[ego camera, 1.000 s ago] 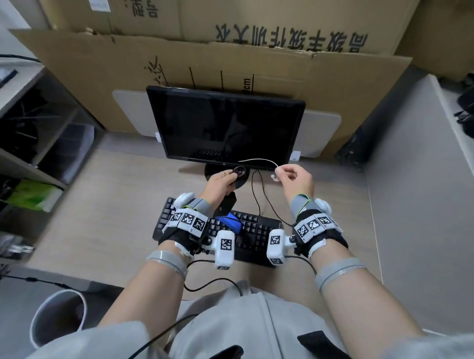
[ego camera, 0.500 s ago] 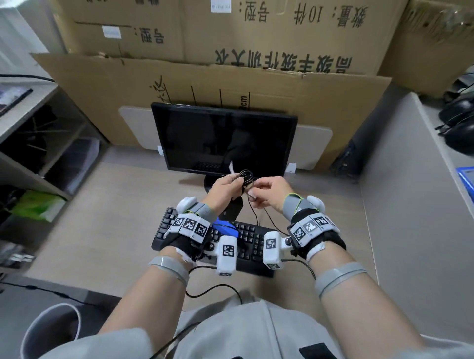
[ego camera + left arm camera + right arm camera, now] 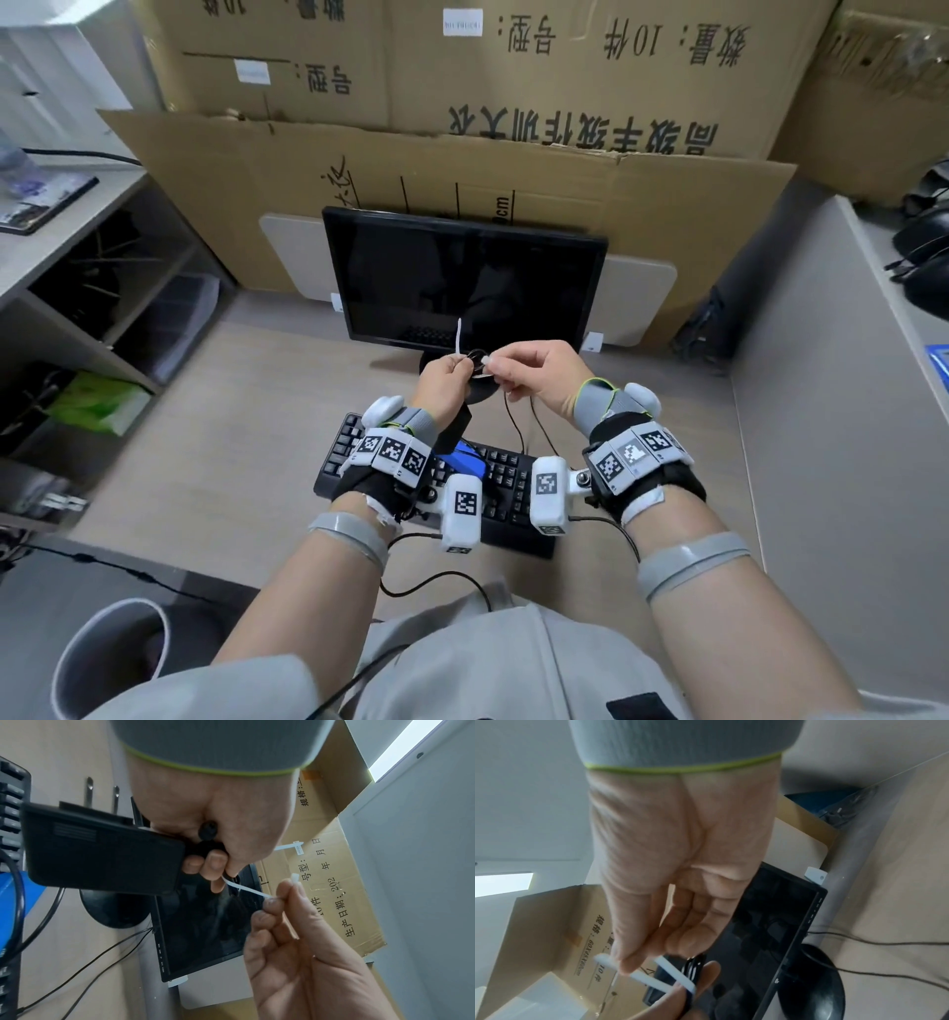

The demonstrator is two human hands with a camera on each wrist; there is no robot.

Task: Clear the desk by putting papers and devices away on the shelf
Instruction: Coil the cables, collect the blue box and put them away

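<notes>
Both hands — left hand point(image 3: 445, 383), right hand point(image 3: 539, 377) — pinch what looks like a white tie point(image 3: 245, 889).

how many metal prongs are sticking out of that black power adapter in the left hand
2. Both prongs stand side by side on the top edge of the black power adapter, which hangs from the left hand. The adapter's far side is hidden.

Coiled cable point(image 3: 477, 360) mostly hidden (behind curled fingers point(image 3: 452, 371)).
</notes>
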